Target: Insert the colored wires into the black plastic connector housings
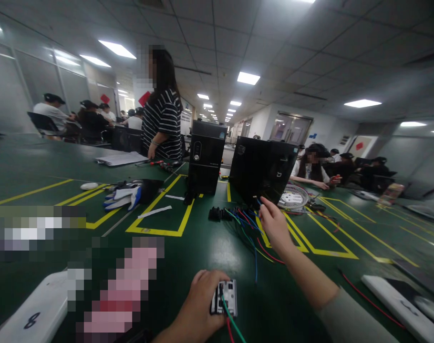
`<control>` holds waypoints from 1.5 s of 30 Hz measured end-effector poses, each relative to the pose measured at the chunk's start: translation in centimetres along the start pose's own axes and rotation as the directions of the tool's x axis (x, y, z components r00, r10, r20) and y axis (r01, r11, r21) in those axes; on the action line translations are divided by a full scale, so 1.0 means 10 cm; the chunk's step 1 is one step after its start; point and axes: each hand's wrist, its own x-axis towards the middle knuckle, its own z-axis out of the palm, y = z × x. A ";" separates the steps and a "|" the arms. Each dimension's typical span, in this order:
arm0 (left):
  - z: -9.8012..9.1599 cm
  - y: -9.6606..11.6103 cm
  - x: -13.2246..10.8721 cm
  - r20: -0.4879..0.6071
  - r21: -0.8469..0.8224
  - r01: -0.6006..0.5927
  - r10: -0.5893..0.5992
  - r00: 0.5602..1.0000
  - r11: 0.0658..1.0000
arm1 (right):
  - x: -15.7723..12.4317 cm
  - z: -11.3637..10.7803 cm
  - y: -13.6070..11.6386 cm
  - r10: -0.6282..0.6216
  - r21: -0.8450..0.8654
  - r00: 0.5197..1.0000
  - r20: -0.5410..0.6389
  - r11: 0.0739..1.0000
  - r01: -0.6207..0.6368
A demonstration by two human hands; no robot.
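My left hand [202, 302] is closed around a small white-and-black electrical module [231, 295] low in the middle of the view. A green wire [230, 314] and a red wire [229, 329] run from the module toward me. Farther forward, my right hand [274, 221] is raised over the table, thumb and fingers pinched on a thin wire whose short end [257, 198] sticks out to the left. It looks blue there. Beside that hand lies a bundle of loose coloured wires [243, 219], with black connector blocks [219, 214] at its left end.
Two black computer cases [206, 159] [263, 166] stand ahead on the green table [202, 247]. White-and-blue gloves [124, 197], papers [122, 158] and a round white basket [294, 196] lie around. White numbered devices [41, 305] [399, 305] flank me. A person [163, 114] stands beyond the table.
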 end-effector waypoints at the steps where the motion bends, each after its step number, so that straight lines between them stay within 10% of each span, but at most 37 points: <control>1: 0.00 0.00 0.01 0.001 0.000 -0.001 0.001 1.000 1.000 | 0.10 0.10 0.03 0.005 -0.051 0.999 0.048 0.999 -0.003; 12: 0.05 -0.15 0.08 0.085 0.018 0.009 -0.010 0.996 1.000 | 0.76 0.97 0.37 0.197 -0.545 0.880 0.432 0.835 0.080; 45: -0.02 -0.06 0.21 0.203 0.138 0.169 -0.195 0.960 0.976 | 0.84 1.48 0.25 0.379 -0.869 0.824 0.421 0.428 0.248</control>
